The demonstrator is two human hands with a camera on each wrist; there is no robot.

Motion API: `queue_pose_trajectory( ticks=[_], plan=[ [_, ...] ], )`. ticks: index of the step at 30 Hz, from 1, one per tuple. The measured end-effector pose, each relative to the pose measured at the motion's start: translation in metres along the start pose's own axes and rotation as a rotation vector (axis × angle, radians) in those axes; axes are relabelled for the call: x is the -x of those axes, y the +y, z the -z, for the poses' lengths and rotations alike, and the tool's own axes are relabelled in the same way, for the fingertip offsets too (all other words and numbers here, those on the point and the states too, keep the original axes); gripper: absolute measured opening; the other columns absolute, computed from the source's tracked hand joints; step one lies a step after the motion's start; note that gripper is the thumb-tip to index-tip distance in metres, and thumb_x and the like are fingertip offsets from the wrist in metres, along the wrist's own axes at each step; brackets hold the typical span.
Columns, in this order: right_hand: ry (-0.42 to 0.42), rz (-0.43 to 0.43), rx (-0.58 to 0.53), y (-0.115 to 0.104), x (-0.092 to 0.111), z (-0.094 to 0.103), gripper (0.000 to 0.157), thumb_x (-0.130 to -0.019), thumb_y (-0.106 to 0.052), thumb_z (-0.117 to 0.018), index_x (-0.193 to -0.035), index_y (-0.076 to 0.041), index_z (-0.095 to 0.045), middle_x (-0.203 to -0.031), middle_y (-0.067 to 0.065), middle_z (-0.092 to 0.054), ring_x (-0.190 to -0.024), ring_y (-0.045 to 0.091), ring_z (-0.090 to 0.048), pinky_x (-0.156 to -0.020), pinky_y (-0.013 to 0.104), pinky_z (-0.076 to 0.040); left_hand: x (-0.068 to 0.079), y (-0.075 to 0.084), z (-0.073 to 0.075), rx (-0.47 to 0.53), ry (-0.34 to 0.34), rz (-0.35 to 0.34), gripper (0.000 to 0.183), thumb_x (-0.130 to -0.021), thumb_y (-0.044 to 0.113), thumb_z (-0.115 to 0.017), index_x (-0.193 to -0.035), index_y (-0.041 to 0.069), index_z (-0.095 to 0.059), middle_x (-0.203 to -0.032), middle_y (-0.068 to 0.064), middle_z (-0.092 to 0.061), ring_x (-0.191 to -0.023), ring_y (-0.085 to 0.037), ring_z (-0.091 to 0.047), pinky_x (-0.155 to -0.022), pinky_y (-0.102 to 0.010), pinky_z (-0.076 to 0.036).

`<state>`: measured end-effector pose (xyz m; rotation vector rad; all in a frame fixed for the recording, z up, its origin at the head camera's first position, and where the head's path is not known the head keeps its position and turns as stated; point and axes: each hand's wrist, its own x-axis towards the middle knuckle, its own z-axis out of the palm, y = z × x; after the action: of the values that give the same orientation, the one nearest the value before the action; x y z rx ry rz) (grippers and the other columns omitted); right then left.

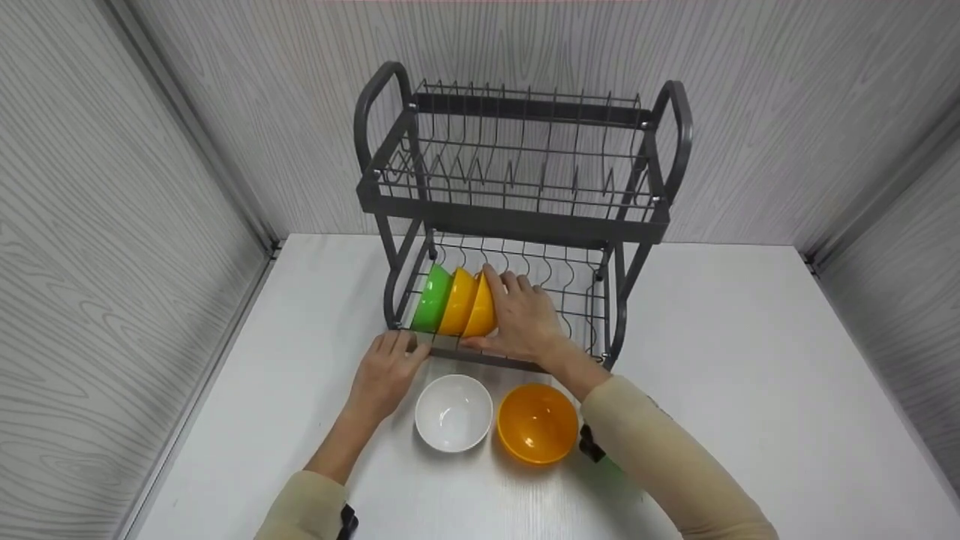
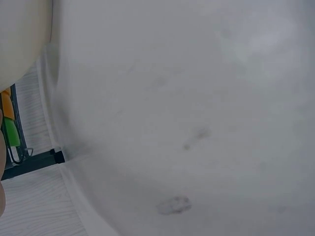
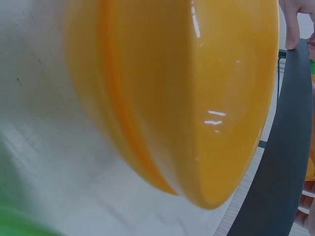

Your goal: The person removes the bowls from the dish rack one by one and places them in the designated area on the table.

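Gripping the end bowl (image 1: 484, 309), the right hand (image 1: 525, 316) has it racked beside the middle bowl (image 1: 455, 302) and green bowl (image 1: 432, 300); the left hand (image 1: 382, 373) holds the rack (image 1: 517, 218). Waiting on the worktop (image 1: 720, 337), it seems: white bowl (image 1: 454, 414), orange bowl (image 1: 538, 425), something green (image 3: 22, 224).

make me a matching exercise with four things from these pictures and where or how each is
1. white bowl
2. right hand
3. rack
4. left hand

A. dark grey, two tiers
B. at the rack's front-left corner
C. on the table, left of the orange bowl
D. holding the rightmost yellow bowl

Pairs: 1-C, 2-D, 3-A, 4-B
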<state>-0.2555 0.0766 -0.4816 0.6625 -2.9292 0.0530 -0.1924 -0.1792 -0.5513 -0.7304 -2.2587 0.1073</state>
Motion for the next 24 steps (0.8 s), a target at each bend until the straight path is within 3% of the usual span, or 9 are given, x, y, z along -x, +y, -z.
queue_pose_trajectory(
  ticks=[18, 24],
  plan=[
    [0.006, 0.009, 0.043, -0.0009, -0.0015, 0.0003, 0.125, -0.077, -0.092, -0.06, -0.165, -0.014, -0.018, -0.146, 0.018, -0.056, -0.132, 0.035, -0.06, -0.106, 0.053, -0.058, 0.0004, -0.0007, -0.0023, 0.004, 0.02, -0.001, 0.03, -0.083, -0.003, -0.079, -0.108, 0.01, -0.071, -0.1, -0.014, -0.062, -0.093, -0.029, -0.059, -0.081, -0.037, -0.06],
    [0.022, 0.015, 0.068, 0.0004, -0.0015, 0.0003, 0.124, -0.077, -0.092, -0.06, -0.165, -0.013, -0.021, -0.144, 0.018, -0.058, -0.129, 0.034, -0.06, -0.103, 0.051, -0.059, -0.0007, 0.0, -0.002, 0.001, 0.006, 0.009, 0.023, -0.087, 0.0, -0.078, -0.106, 0.012, -0.071, -0.1, -0.013, -0.064, -0.093, -0.03, -0.061, -0.084, -0.037, -0.061]
  ],
)
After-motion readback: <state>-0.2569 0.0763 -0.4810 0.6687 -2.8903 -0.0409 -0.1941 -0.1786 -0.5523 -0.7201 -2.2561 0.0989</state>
